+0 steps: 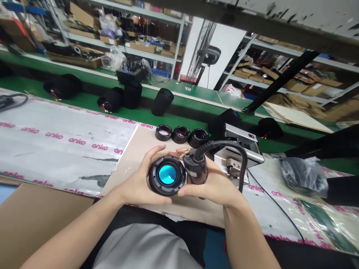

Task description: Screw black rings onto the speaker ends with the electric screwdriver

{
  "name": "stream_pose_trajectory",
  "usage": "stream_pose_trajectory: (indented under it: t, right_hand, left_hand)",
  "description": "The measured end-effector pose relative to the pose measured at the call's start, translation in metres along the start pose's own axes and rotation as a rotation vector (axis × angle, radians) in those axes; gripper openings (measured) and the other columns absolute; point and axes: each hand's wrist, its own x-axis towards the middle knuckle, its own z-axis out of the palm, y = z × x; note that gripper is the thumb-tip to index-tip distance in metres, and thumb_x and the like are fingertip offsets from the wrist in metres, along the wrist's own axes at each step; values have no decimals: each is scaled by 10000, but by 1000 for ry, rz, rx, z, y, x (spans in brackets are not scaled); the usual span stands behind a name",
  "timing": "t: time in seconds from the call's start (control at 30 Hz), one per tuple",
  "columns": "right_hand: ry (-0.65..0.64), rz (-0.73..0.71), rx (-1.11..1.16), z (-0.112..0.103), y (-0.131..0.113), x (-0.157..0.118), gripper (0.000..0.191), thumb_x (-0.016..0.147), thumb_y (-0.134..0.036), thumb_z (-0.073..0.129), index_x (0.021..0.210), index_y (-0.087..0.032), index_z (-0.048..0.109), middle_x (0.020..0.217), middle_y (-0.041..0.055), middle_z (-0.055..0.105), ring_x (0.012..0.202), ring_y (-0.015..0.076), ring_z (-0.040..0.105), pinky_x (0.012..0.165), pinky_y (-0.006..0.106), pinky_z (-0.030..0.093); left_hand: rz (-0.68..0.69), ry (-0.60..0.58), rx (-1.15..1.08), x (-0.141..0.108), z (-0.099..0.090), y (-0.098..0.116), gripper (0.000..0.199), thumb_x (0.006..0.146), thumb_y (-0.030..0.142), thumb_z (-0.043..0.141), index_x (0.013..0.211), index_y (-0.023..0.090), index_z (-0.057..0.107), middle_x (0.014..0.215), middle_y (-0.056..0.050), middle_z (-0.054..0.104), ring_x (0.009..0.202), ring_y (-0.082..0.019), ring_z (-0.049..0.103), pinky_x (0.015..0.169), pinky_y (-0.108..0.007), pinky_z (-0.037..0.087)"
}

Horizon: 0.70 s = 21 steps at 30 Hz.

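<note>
Three black rings [181, 134] on cardboard [131, 157]

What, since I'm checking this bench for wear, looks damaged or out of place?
The printed plastic sheet covering the bench is ripped just left of the cardboard piece. The green surface shows through the gap, which looks odd because the sheet should cover it.

Lower black housing [196, 175] hidden by right hand [210, 186], shelf boxes' contents [141, 46] too small to tell
</note>
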Motion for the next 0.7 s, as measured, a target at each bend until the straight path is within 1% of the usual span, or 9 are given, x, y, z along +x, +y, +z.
stream_pose_trajectory:
  t: [0.07,0.13,0.2,0.27,0.37,0.43,0.53,0.63,0.7]
  right_hand:
    - [62,11,13,4,-3,-3,742,679,-233,1036,1346,-289,716,1397,32,722,1327,250,704,1110,331,640]
    - [188,16,63,11,-7,-8,711,706,-263,1028,1330,-274,690,1386,48,729,1301,255,722,1100,344,649]
    - [349,26,109,20,-10,-14,758,690,-287,1041,1336,-283,642,1385,55,730,1251,264,748,1060,360,672]
    - [449,79,76,28,-13,-20,819,637,-306,1066,1331,-290,631,1406,59,717,1282,291,729,1064,392,670]
    - [407,210,-83,36,-12,-24,778,634,-357,1060,1306,-285,674,1419,60,698,1362,327,668,1155,456,611]
    - [376,245,-151,39,-9,-25,772,635,-394,1053,1306,-279,689,1400,70,699,1332,338,676,1156,484,602]
    - [382,186,-199,37,-2,-27,787,651,-422,1046,1335,-276,686,1407,81,687,1332,327,674,1146,471,609]
    - [329,90,-185,31,1,-28,816,670,-391,1048,1386,-321,663,1586,51,576,1490,308,566,1253,471,532]
    - [262,126,-143,29,-2,-27,822,703,-368,1035,1425,-346,641,1628,36,540,1515,294,546,1279,475,508]
  left_hand:
    - [-44,17,-38,-1,3,-1,1291,653,319,1057,1660,401,254,1632,-158,541,1488,-398,598,1204,-501,540]
    - [-79,65,-38,-1,7,0,1289,630,314,1064,1653,377,281,1590,-156,583,1466,-400,615,1192,-504,548]
    - [-97,127,-23,0,11,1,1288,603,324,1073,1643,342,313,1554,-161,611,1458,-405,616,1197,-518,541]
    - [-101,158,-17,2,15,2,1294,592,345,1076,1642,307,320,1537,-173,620,1455,-409,615,1207,-530,527]
    - [-90,139,-48,4,19,1,1281,623,360,1063,1652,290,303,1516,-180,641,1443,-396,626,1213,-523,517]
    - [-70,121,-97,4,20,0,1259,639,349,1060,1647,297,308,1516,-173,645,1446,-385,627,1220,-509,510]
    - [-79,115,-135,3,20,-2,1231,632,313,1067,1628,297,343,1532,-170,631,1461,-378,617,1228,-492,510]
    - [-115,130,-129,1,19,-4,1238,590,292,1083,1612,296,383,1556,-174,612,1465,-392,611,1220,-482,524]
    - [-119,121,-139,1,19,-4,1241,590,289,1078,1616,293,381,1570,-181,601,1462,-402,614,1214,-487,529]
